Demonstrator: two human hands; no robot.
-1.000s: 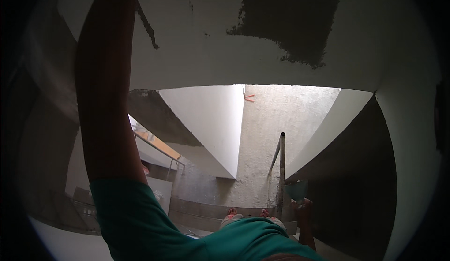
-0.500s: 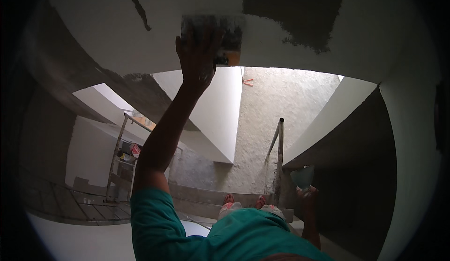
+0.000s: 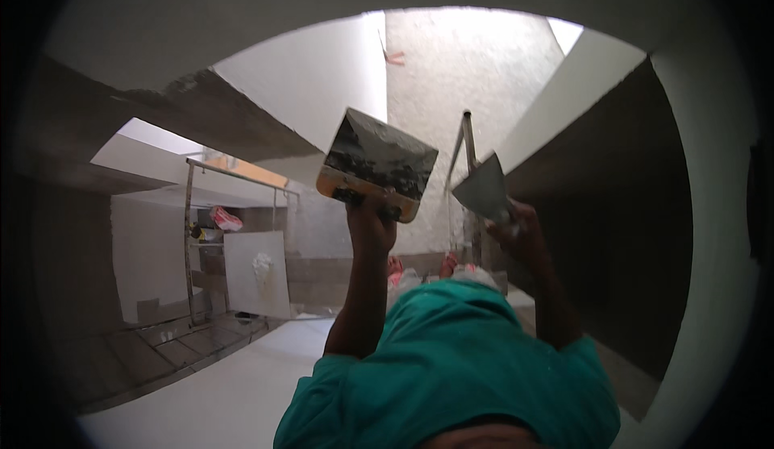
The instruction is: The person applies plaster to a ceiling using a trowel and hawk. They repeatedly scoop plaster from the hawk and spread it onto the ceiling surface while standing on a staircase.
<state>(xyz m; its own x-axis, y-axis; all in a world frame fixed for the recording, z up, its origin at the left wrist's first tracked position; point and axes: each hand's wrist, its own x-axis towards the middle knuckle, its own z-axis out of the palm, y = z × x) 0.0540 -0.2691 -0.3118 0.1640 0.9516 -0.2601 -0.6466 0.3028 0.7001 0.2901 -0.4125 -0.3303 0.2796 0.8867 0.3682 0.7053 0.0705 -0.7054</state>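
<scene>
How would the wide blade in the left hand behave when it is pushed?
The wide blade probably bends only slightly, since it looks flat and straight. It may tilt, because the left hand grips it along one edge.

Left hand (image 3: 371, 219) and right hand (image 3: 522, 231) gripping, held apart; both forearms (image 3: 359, 300) reaching forward.

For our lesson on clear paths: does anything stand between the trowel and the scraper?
Nothing visible does: a gap separates the trowel in the left hand from the scraper in the right hand; the post appears beyond.
</scene>
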